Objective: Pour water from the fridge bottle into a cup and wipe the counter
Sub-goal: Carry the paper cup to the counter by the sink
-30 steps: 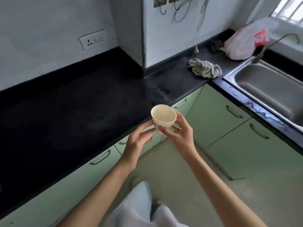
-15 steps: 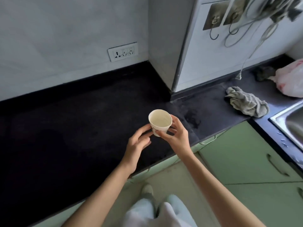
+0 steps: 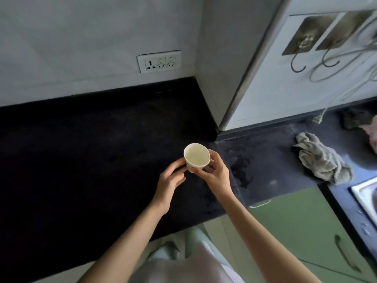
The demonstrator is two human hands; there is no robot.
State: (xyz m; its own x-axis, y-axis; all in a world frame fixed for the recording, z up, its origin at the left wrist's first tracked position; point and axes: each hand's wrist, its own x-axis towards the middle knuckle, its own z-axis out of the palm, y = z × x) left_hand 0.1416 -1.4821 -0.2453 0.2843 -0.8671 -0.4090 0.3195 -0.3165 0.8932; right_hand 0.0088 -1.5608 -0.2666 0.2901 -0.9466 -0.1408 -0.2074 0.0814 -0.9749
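A small white paper cup (image 3: 196,156) is held over the black counter (image 3: 81,150), its mouth tipped toward me. My right hand (image 3: 216,174) grips it from the right, thumb and fingers curled round its side. My left hand (image 3: 170,181) is beside it on the left, fingertips touching the cup's lower wall, fingers loosely extended. A crumpled grey cloth (image 3: 322,160) lies on the counter to the right. A wet patch (image 3: 242,170) darkens the counter right of the cup. No bottle is in view.
A wall socket (image 3: 159,61) sits above the counter's back edge. A white cabinet corner (image 3: 234,78) juts out, with metal hooks (image 3: 299,64) and a hanging cord. The sink's corner (image 3: 365,193) is at far right, with green cabinet doors (image 3: 295,225) below.
Both hands carried the cup forward from over the floor to over the counter. The view swung left and closer, so the sink and plastic bag slid toward the right edge.
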